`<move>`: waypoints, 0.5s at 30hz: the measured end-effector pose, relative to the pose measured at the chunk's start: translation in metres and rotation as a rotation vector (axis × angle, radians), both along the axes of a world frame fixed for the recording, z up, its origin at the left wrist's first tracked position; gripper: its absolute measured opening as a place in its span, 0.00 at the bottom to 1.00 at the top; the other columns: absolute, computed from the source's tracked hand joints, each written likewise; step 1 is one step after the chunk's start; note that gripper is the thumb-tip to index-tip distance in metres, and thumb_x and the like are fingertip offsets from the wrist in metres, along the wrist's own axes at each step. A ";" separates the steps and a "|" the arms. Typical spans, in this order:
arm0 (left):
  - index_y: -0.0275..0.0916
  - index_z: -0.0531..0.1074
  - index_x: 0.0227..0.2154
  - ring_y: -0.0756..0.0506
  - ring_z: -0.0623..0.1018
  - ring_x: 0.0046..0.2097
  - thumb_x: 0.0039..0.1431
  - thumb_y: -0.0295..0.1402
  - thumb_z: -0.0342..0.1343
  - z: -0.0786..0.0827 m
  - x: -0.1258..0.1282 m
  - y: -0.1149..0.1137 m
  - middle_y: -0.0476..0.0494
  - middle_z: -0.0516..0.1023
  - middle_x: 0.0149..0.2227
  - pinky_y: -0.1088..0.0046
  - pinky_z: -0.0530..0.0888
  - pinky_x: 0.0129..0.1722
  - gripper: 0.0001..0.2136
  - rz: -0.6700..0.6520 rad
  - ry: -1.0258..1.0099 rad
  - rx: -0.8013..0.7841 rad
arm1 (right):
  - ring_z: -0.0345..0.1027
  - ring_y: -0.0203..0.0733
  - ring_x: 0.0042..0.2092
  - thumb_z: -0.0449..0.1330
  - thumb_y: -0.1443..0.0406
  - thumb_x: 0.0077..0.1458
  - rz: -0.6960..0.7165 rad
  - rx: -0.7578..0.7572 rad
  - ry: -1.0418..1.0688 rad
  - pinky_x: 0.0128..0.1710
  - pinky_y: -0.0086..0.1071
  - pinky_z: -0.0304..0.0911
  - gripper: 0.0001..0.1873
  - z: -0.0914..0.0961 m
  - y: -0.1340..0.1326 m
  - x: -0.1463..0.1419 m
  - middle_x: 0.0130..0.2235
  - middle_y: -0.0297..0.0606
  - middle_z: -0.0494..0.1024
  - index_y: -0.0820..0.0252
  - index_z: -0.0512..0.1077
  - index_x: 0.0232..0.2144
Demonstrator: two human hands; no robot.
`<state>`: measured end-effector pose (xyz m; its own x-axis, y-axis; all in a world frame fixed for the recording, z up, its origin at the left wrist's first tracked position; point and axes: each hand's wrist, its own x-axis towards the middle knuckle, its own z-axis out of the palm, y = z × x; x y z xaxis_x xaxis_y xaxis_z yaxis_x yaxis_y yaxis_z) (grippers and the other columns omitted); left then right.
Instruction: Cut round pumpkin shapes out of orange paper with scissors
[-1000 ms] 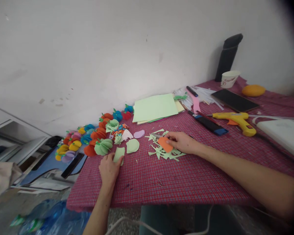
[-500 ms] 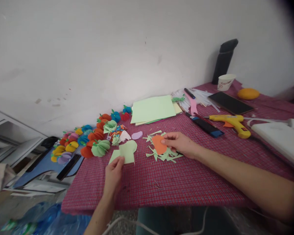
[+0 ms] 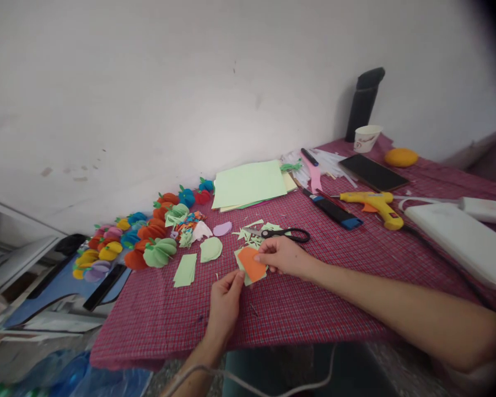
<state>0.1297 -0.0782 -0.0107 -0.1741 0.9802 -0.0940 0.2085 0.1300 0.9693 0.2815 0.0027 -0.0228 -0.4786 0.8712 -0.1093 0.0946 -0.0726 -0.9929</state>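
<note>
My left hand (image 3: 227, 298) pinches a light green paper piece (image 3: 238, 258) by its lower left edge. An orange paper piece (image 3: 251, 264) with a curved side lies over it, pinched at its right by my right hand (image 3: 284, 257). Just behind them, black-handled scissors (image 3: 296, 235) rest on light green paper scraps (image 3: 244, 235), blades to the left. To the left are a small stack of green rectangles (image 3: 185, 270) and a stack of rounded green cutouts (image 3: 210, 250). A purple cutout (image 3: 222, 229) lies farther back.
Several colourful paper pumpkins (image 3: 160, 252) line the left back. Green sheets (image 3: 250, 184) lie against the wall. To the right are a utility knife (image 3: 334, 210), a yellow glue gun (image 3: 372, 207), a phone (image 3: 373, 172), a paper cup (image 3: 367, 139) and a white power bank-like box (image 3: 458, 237).
My right hand has brought the orange piece left and down onto a green piece in my left hand, which has moved right. The scissors are now uncovered on the scraps. The view has shifted slightly.
</note>
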 end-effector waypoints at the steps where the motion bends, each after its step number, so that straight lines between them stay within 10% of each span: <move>1: 0.35 0.68 0.18 0.53 0.61 0.23 0.51 0.39 0.50 0.000 0.000 0.000 0.54 0.63 0.17 0.80 0.59 0.25 0.13 -0.005 0.006 0.004 | 0.55 0.26 0.14 0.58 0.62 0.43 -0.001 0.022 -0.003 0.12 0.19 0.49 0.08 -0.001 0.000 0.000 0.14 0.26 0.65 0.62 0.65 0.22; 15: 0.34 0.72 0.21 0.50 0.67 0.25 0.50 0.41 0.50 -0.005 0.000 0.003 0.48 0.70 0.20 0.77 0.64 0.26 0.15 -0.085 0.013 -0.021 | 0.63 0.32 0.25 0.58 0.61 0.43 -0.051 0.250 -0.179 0.22 0.23 0.56 0.08 -0.006 -0.004 -0.002 0.24 0.32 0.71 0.61 0.67 0.26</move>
<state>0.1293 -0.0752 -0.0159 -0.0918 0.9894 -0.1128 0.2318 0.1314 0.9638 0.2793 -0.0009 -0.0286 -0.4262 0.9040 0.0326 0.2719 0.1624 -0.9485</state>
